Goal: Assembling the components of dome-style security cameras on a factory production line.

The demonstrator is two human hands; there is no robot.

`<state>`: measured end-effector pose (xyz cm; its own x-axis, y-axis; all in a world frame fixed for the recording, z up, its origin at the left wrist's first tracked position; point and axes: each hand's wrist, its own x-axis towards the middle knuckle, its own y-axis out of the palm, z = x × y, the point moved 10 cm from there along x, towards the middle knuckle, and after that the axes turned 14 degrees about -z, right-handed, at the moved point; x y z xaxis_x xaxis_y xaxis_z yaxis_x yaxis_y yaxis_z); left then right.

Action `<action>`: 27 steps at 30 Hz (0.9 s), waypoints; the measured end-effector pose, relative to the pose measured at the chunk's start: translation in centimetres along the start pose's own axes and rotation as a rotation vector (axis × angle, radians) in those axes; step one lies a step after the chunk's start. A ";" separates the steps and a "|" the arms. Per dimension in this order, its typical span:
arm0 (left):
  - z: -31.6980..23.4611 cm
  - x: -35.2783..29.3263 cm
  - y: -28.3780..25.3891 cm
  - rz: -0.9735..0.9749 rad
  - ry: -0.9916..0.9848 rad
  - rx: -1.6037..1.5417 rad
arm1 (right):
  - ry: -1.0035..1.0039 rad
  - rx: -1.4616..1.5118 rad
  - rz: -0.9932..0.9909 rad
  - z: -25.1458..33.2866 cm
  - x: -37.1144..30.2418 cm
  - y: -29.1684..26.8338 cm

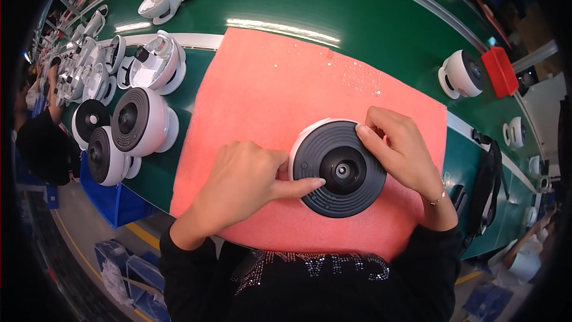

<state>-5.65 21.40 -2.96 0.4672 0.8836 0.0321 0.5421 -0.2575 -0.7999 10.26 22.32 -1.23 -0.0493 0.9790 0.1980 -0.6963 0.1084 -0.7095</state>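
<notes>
A round camera unit (369,182) with a white shell and a ridged black front lies on the pink cloth (256,95), its lens facing up. My left hand (238,185) grips its left edge, with the thumb lying across the black face beside the lens and the other fingers curled at the rim. At the upper right of the unit, my right hand (402,146) pinches the rim, thumb on the black face. The fingers under the rim are partly hidden.
Assembled white camera units (146,119) and opened shells (158,62) crowd the left of the green table (381,12). Another unit (462,74) stands at the far right by a red bin (499,71). A black strap (485,185) lies at right. People work at both sides.
</notes>
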 end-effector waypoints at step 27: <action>2.2 -0.9 5.8 0.195 -0.257 -0.647 | 0.257 0.514 0.290 -0.2 -2.7 3.4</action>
<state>-4.42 19.97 -8.96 0.4617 0.8415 -0.2806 0.8077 -0.5296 -0.2592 8.17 20.10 -4.38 -0.1584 0.9732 -0.1666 -0.9378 -0.2011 -0.2831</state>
